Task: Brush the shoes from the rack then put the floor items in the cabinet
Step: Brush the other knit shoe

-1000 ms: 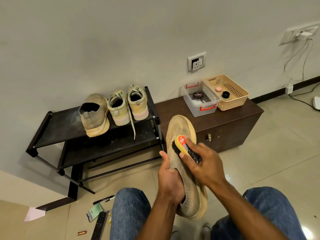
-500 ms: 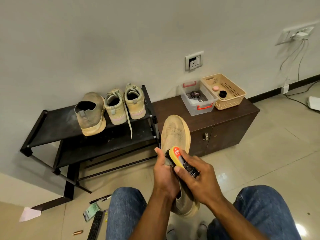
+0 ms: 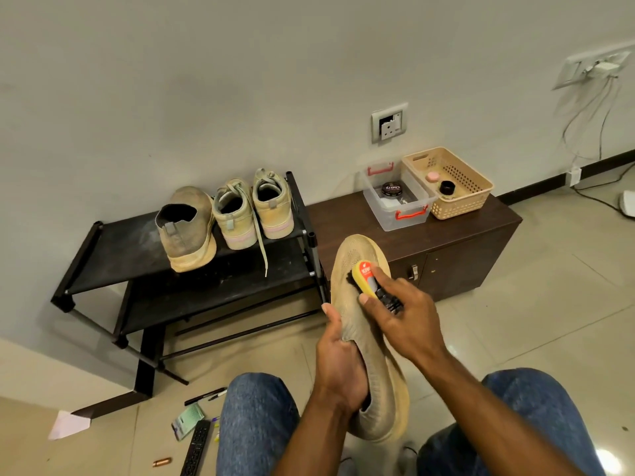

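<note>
Both forearms are bare from the lower edge of the view to the wrists, with no sleeve showing on either. The left hand and the right hand wear no gloves, and no ring, watch or band shows on them. The legs are clad in blue denim jeans with a slightly faded, mottled weave, the cloth covering both knees at the bottom of the view.
</note>
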